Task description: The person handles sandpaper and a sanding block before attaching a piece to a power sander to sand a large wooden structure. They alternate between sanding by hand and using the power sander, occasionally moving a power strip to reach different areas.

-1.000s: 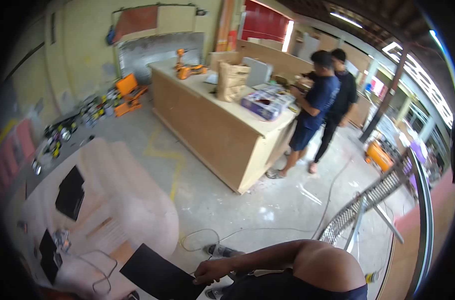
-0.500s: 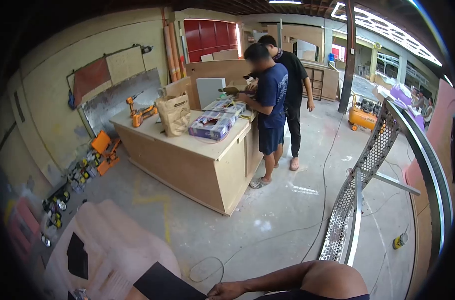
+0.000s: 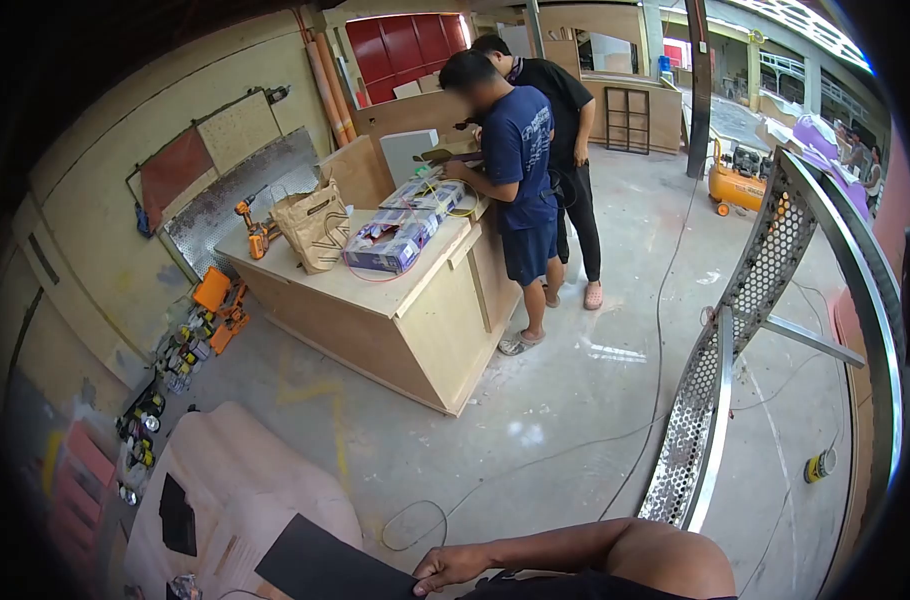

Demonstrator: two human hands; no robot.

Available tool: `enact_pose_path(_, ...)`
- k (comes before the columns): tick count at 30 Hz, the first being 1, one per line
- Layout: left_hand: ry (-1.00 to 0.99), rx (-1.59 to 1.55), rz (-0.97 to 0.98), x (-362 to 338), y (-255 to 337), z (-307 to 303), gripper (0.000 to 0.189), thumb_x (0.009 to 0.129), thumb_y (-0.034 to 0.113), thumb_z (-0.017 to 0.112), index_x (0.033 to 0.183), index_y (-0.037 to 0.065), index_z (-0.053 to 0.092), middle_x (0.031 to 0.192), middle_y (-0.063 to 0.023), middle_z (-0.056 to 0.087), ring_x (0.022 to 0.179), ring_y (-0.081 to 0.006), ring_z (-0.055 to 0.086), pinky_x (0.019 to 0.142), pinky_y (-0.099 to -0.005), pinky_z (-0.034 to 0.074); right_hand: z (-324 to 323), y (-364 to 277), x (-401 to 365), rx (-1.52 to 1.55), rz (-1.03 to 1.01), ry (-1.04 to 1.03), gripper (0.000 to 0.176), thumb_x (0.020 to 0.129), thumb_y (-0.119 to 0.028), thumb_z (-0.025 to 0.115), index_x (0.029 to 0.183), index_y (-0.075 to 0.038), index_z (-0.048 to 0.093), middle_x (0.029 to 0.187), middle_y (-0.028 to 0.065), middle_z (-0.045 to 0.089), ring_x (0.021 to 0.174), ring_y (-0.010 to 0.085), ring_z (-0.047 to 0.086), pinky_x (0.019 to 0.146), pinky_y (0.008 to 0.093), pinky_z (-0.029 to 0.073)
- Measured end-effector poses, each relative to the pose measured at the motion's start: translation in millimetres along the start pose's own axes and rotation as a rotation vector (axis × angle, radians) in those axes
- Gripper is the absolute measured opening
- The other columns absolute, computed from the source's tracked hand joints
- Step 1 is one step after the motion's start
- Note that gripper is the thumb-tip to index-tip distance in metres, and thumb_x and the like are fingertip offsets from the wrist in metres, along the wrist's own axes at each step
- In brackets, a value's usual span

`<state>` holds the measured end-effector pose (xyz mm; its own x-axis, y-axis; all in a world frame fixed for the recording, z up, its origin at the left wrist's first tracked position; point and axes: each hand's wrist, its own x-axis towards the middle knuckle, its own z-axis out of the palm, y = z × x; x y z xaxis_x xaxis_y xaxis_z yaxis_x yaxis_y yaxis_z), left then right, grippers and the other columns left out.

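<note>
Reaching in from the lower right, my right hand (image 3: 450, 568) pinches the right-hand corner of a flat black sheet (image 3: 330, 565) between thumb and fingers. The sheet lies over the lower edge of a pale pinkish, rounded piece (image 3: 265, 470). Another, smaller black piece (image 3: 178, 517) rests on that same surface, to the left of the sheet. My left hand is not in view.
Two people, one in a blue shirt (image 3: 520, 150), stand at a wooden counter (image 3: 425, 350) bearing a paper bag (image 3: 312, 225), boxes and an orange drill (image 3: 252, 225). A perforated metal frame (image 3: 685, 440) stands right. Cables (image 3: 565, 455) cross the floor. Power tools (image 3: 180, 355) line the left wall.
The head view has shifted and tilted slightly, so the counter and people appear further left. My right hand still holds the black sheet, now a little higher in the view.
</note>
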<state>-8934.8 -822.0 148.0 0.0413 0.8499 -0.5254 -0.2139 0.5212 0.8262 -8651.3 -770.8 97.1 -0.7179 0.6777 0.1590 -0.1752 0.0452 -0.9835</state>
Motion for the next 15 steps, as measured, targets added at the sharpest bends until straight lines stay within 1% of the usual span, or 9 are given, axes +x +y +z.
enact_pose_path(2,0.010,0.225,0.040,-12,12,32,0.056,0.101,0.036,0.058,0.142,-0.001,0.048,0.137,-0.0207,0.054,0.123,-0.0355,0.051,0.103,-0.0421,0.040,-12,2,-6,-0.042,0.038,-0.073,0.051,0.104,-0.044,0.052,0.077,-0.001,0.052,0.071,0.0009,0.050,0.069,0.0105,0.048,0.064,0.0300,0.041)
enact_pose_path(4,0.035,0.454,0.073,-32,32,66,0.058,0.100,0.037,0.059,0.143,-0.001,0.048,0.138,-0.0200,0.054,0.124,-0.0354,0.051,0.103,-0.0421,0.040,-24,8,-10,0.000,0.108,-0.033,0.050,0.105,-0.044,0.051,0.076,-0.003,0.052,0.069,-0.0006,0.046,0.068,0.0097,0.046,0.063,0.0297,0.040)
enact_pose_path(5,0.051,0.574,0.081,-41,36,67,0.059,0.100,0.038,0.060,0.143,-0.001,0.048,0.139,-0.0196,0.053,0.124,-0.0353,0.050,0.103,-0.0420,0.039,-23,8,-9,0.028,0.143,-0.014,0.049,0.105,-0.044,0.051,0.076,-0.004,0.053,0.068,-0.0014,0.045,0.067,0.0093,0.045,0.063,0.0296,0.039)
enact_pose_path(6,-0.028,0.559,0.135,-35,31,63,0.061,0.099,0.038,0.061,0.144,-0.001,0.047,0.140,-0.0192,0.053,0.126,-0.0343,0.049,0.105,-0.0426,0.038,-21,7,-7,0.064,0.125,0.024,0.049,0.105,-0.044,0.051,0.076,-0.005,0.051,0.068,-0.0023,0.042,0.067,0.0090,0.043,0.063,0.0296,0.039)
enact_pose_path(8,0.044,0.595,0.043,-49,43,83,0.062,0.099,0.039,0.061,0.145,0.000,0.046,0.142,-0.0180,0.053,0.127,-0.0345,0.049,0.107,-0.0431,0.036,-24,1,-3,0.119,0.097,0.100,0.048,0.105,-0.043,0.050,0.075,-0.006,0.049,0.067,-0.0041,0.037,0.066,0.0085,0.040,0.063,0.0297,0.038)
enact_pose_path(9,0.078,0.608,0.000,-54,49,94,0.062,0.099,0.039,0.061,0.145,0.001,0.046,0.143,-0.0174,0.052,0.127,-0.0346,0.049,0.108,-0.0434,0.035,-27,-2,-2,0.130,0.068,0.071,0.048,0.106,-0.043,0.050,0.075,-0.006,0.048,0.068,-0.0045,0.036,0.066,0.0083,0.039,0.063,0.0296,0.038)
enact_pose_path(11,-0.015,0.494,0.074,-42,29,72,0.064,0.098,0.042,0.061,0.146,0.002,0.046,0.144,-0.0169,0.052,0.129,-0.0355,0.047,0.110,-0.0436,0.032,-30,-7,0,0.155,0.009,0.010,0.048,0.106,-0.042,0.049,0.074,-0.007,0.044,0.071,-0.0054,0.034,0.068,0.0079,0.037,0.064,0.0292,0.037)
enact_pose_path(12,-0.059,0.438,0.116,-39,26,71,0.064,0.098,0.043,0.060,0.146,0.003,0.046,0.145,-0.0167,0.052,0.130,-0.0359,0.046,0.111,-0.0438,0.030,-29,-10,0,0.135,-0.023,0.030,0.047,0.106,-0.042,0.049,0.075,-0.007,0.046,0.071,-0.0062,0.034,0.068,0.0076,0.037,0.064,0.0286,0.036)
enact_pose_path(15,0.088,0.644,0.029,-58,37,88,0.064,0.098,0.044,0.059,0.146,0.003,0.047,0.143,-0.0170,0.054,0.129,-0.0373,0.048,0.110,-0.0438,0.032,-17,-10,-3,0.102,-0.081,0.077,0.046,0.106,-0.042,0.048,0.075,-0.009,0.048,0.072,-0.0078,0.035,0.068,0.0068,0.037,0.064,0.0271,0.035)
